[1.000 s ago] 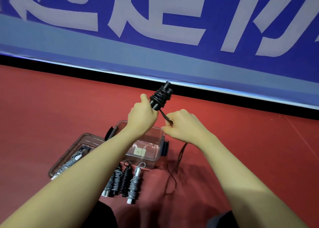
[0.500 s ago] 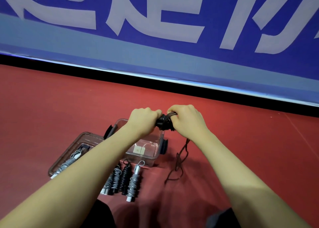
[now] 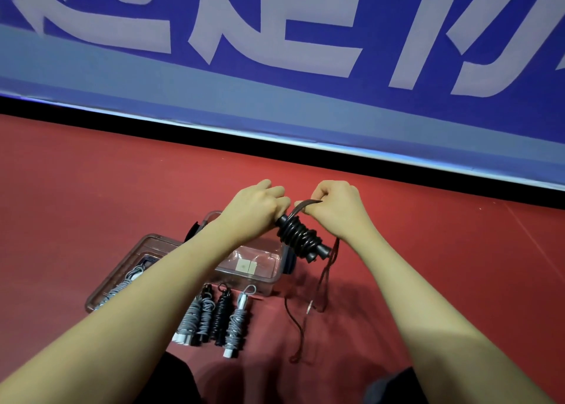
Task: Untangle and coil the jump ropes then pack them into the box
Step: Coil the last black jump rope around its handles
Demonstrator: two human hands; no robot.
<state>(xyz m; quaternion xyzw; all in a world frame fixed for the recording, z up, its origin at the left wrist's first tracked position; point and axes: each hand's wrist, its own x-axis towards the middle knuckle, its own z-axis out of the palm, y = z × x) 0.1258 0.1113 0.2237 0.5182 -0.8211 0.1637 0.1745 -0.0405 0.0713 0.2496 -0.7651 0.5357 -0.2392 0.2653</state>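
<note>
Above the clear box (image 3: 269, 276), left hand (image 3: 255, 208) grips the handles of the black jump rope (image 3: 301, 238) as a winding core; right hand (image 3: 334, 206) pinches the cord taut, probably for tight turns.

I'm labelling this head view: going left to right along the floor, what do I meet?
Lid with a grey coiled rope on it → row of coiled ropes → loose dark cord trailing from the black rope.

Sports hall: red floor (image 3: 122, 189), banner (image 3: 275, 52)
</note>
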